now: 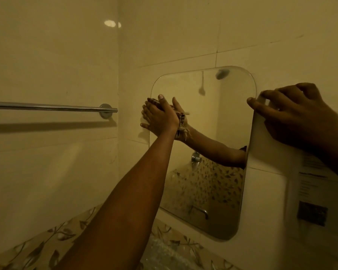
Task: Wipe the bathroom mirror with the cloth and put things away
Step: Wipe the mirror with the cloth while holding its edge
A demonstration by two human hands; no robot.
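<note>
A rounded rectangular mirror [219, 117] hangs on the tiled wall. My left hand [160, 117] presses a striped, frayed cloth [180, 125] flat against the mirror's upper left part; most of the cloth is hidden under the palm, and its fringe shows near the wrist. The hand and forearm are reflected in the glass. My right hand [293, 115] rests on top of a white appliance [281, 191] beside the mirror's right edge, fingers curled over its upper corner.
A chrome towel bar [51, 107] runs along the left wall at hand height. Leaf-patterned tiles [53, 240] line the lower wall. The mirror reflects a shower head and a tap. The white appliance carries printed labels and hides the mirror's right edge.
</note>
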